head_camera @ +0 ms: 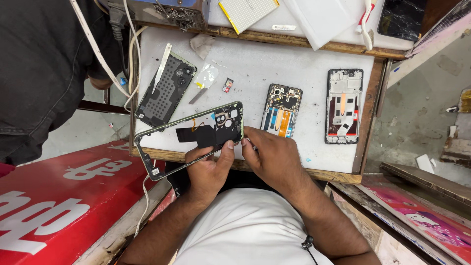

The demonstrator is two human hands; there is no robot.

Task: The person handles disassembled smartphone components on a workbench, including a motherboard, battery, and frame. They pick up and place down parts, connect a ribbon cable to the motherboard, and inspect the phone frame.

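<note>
Two hands meet at one end of a stripped phone frame (189, 138), held tilted above the near edge of the white worktop (255, 68). Our left hand (208, 169) pinches the frame, thumb on top. Our right hand (272, 157) is curled at the frame's corner, seemingly gripping a small tool, though we cannot tell. Beyond the frame lies a dark back cover (166, 88); right of it, two opened phones (281, 110) (343, 105).

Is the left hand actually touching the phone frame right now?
Touching. The head view shows the left hand with its thumb pressed on the near edge of the phone frame and fingers under it, holding it above the workbench.
</note>
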